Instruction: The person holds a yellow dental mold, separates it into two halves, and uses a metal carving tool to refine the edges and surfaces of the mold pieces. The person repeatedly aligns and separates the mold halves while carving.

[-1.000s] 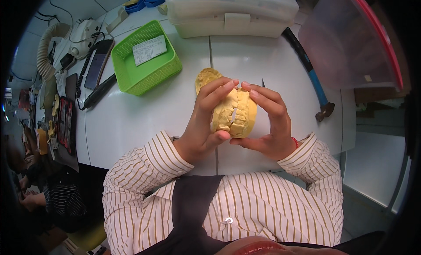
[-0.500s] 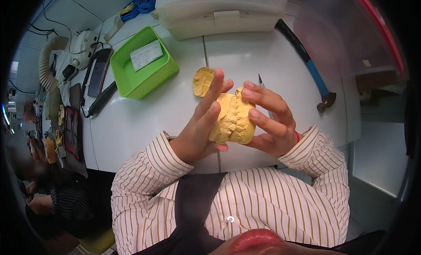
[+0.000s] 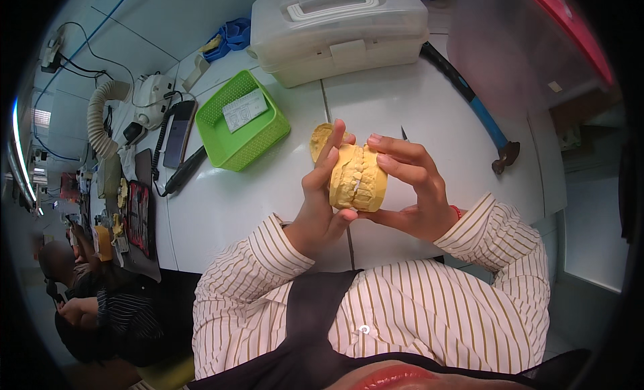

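Note:
Two yellow plaster dental models are pressed tooth side to tooth side above the table, with the seam between their teeth running roughly up and down. My left hand (image 3: 316,201) grips the left model (image 3: 343,179), its thumb underneath and its fingers along the outer side. The right model (image 3: 374,187) is in my right hand (image 3: 422,189), with fingertips on its top edge and the thumb below. Behind my left fingers a third yellow plaster piece (image 3: 319,142) lies on the table, partly hidden. A thin pointed metal tool (image 3: 404,132) shows only its tip beyond my right fingers.
A green basket (image 3: 221,154) holding a paper slip (image 3: 244,111) stands left of my hands. Behind are a clear lidded case (image 3: 339,41) and blue pieces (image 3: 235,36). A hammer (image 3: 479,112) lies right. Far left are a phone (image 3: 180,135), a black handpiece (image 3: 186,170) and another person (image 3: 114,309).
The two models have been turned, and their teeth now meet more closely. My left fingers have shifted along the model. The whole view has tilted, showing more of the case.

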`<state>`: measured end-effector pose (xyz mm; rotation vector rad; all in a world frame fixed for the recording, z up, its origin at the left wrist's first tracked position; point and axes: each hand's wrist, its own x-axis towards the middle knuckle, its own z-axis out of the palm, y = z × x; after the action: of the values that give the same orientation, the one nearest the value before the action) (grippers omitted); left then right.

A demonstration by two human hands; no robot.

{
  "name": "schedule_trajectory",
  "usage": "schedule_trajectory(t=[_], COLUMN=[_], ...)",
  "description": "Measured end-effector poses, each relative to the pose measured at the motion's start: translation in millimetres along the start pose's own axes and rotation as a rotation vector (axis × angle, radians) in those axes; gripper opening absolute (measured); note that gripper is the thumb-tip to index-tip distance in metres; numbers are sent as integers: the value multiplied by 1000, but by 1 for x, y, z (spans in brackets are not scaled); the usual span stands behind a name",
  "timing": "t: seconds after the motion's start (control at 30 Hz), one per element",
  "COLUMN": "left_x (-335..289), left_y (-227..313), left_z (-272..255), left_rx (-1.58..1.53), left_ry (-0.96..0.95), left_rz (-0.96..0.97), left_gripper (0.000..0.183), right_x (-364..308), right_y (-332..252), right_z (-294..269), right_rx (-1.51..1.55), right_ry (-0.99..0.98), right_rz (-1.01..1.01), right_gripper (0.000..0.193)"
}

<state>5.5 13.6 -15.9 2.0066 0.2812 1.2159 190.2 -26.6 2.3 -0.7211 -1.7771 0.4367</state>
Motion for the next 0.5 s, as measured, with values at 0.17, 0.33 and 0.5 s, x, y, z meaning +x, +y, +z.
schedule_trajectory(t=[0.17, 0.33, 0.5], left_x=[11, 9, 8], left_y=[22, 16, 11], left_z=[-2, -10, -10], left_rx=[-102, -88, 4], left_ry=[-32, -47, -58], left_rz=[-308, -425, -430], left_gripper=[86, 86, 79], right_x=[1, 7, 10], right_y=[1, 0, 3], right_z=[4, 0, -1], right_rx=[159, 381, 519], right_ry=[22, -19, -27], right_rz=[256, 509, 655], right_gripper=[77, 69, 65])
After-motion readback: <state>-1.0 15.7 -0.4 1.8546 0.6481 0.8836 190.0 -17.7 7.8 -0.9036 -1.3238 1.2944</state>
